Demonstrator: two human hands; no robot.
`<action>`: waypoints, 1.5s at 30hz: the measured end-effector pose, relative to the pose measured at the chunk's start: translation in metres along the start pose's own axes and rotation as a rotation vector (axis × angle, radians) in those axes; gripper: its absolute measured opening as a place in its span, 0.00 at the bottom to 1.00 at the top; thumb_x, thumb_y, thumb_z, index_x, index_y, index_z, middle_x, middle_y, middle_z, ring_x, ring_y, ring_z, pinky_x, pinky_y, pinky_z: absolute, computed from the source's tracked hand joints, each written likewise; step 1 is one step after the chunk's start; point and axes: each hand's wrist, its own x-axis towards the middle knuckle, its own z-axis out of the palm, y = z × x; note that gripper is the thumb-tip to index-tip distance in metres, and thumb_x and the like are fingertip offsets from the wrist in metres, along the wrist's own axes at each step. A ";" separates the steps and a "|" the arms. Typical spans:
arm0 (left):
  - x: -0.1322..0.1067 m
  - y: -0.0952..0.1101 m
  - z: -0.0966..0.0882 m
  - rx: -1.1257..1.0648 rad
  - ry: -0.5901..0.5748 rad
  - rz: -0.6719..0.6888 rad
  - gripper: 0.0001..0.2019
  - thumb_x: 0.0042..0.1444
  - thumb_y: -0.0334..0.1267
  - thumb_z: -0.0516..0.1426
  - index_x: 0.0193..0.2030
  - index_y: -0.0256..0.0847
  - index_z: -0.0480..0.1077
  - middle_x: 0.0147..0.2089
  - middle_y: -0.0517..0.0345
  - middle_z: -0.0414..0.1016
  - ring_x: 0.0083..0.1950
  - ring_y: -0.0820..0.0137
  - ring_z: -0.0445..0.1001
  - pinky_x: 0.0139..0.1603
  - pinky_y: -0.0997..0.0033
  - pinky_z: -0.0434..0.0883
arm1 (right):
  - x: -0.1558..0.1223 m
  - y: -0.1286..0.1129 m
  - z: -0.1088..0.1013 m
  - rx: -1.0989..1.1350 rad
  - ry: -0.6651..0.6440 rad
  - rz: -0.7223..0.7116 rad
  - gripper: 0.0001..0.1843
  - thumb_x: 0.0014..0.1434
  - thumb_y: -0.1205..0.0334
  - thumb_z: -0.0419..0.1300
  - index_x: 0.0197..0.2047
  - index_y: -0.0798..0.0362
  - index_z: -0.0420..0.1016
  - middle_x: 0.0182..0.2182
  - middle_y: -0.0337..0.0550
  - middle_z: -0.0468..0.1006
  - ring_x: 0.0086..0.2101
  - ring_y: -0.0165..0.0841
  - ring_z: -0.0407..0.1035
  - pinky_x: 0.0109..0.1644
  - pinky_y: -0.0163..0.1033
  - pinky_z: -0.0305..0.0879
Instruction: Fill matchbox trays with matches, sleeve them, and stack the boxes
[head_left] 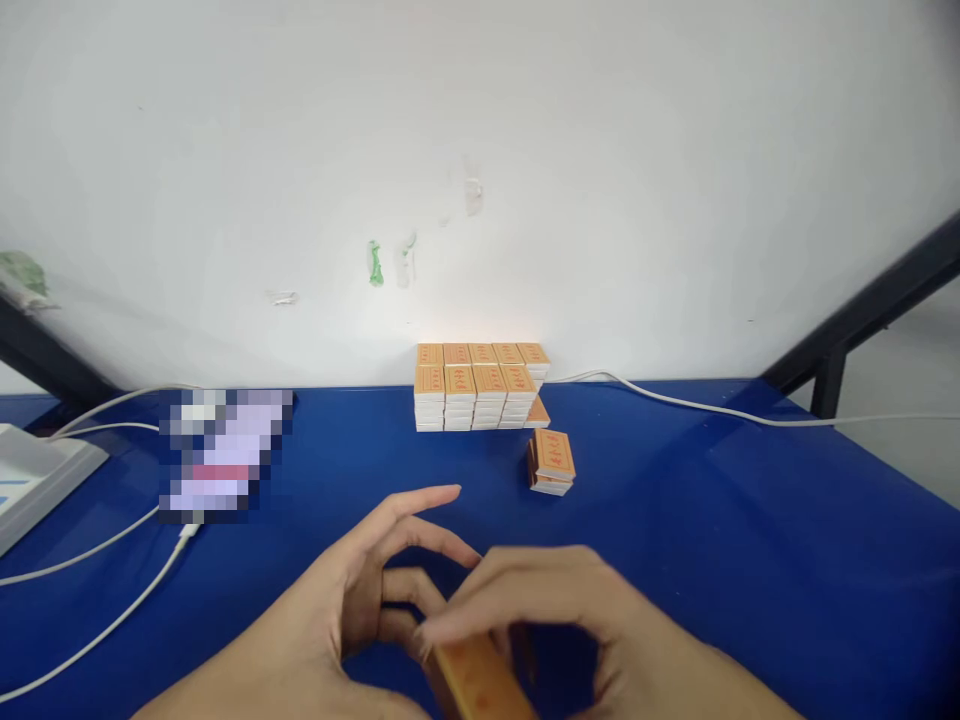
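Observation:
Low in the view, my right hand [577, 620] curls its fingers over an orange-topped small box [476, 678] and grips it. Beside it my left hand [360, 600] touches the same box at its near end, with the index finger stretched out and the other fingers bent. Further back on the blue table [750, 520] stands a neat block of several stacked orange-and-white boxes [480, 388] against the wall. A small loose pile of the same boxes [551, 466] sits just in front of the block's right end.
A blurred-out phone [221, 455] lies at the left with a white cable [105, 625] running to the table's front edge. A white flat device [34, 475] is at the far left. Another white cable [712, 408] runs along the back right. A black metal frame [862, 325] slants at the right.

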 end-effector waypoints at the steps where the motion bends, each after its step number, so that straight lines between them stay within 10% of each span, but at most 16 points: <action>1: 0.001 0.000 0.000 -0.009 0.012 0.013 0.53 0.51 0.34 0.81 0.79 0.66 0.64 0.68 0.54 0.75 0.52 0.62 0.86 0.53 0.57 0.85 | 0.000 -0.008 -0.009 -0.100 0.108 0.063 0.29 0.62 0.50 0.82 0.65 0.36 0.86 0.54 0.39 0.90 0.48 0.38 0.86 0.53 0.40 0.84; 7: 0.004 -0.002 -0.002 0.015 0.060 0.021 0.49 0.54 0.31 0.79 0.77 0.67 0.66 0.68 0.56 0.75 0.50 0.65 0.85 0.53 0.60 0.84 | -0.004 -0.007 -0.071 -0.733 0.556 0.065 0.26 0.67 0.46 0.78 0.67 0.34 0.85 0.57 0.43 0.87 0.57 0.48 0.78 0.64 0.58 0.78; 12: 0.004 -0.002 -0.002 0.061 0.039 0.032 0.50 0.54 0.32 0.79 0.78 0.67 0.64 0.65 0.57 0.77 0.49 0.65 0.85 0.51 0.59 0.84 | -0.009 0.013 -0.097 -0.776 0.480 0.171 0.28 0.70 0.40 0.73 0.70 0.35 0.83 0.61 0.46 0.86 0.61 0.50 0.75 0.65 0.62 0.77; 33: 0.001 -0.003 -0.003 0.102 -0.006 -0.042 0.51 0.56 0.43 0.80 0.80 0.66 0.60 0.66 0.55 0.76 0.52 0.63 0.82 0.56 0.55 0.78 | -0.009 0.025 -0.097 -0.590 0.333 0.441 0.40 0.66 0.36 0.74 0.77 0.25 0.70 0.74 0.35 0.77 0.71 0.56 0.71 0.74 0.66 0.70; 45: 0.005 0.003 -0.006 0.119 -0.072 0.038 0.48 0.59 0.44 0.77 0.81 0.61 0.59 0.63 0.53 0.77 0.51 0.58 0.85 0.51 0.56 0.77 | -0.005 0.028 -0.131 -0.464 0.505 0.368 0.39 0.62 0.39 0.78 0.72 0.39 0.77 0.66 0.48 0.84 0.61 0.58 0.80 0.70 0.69 0.74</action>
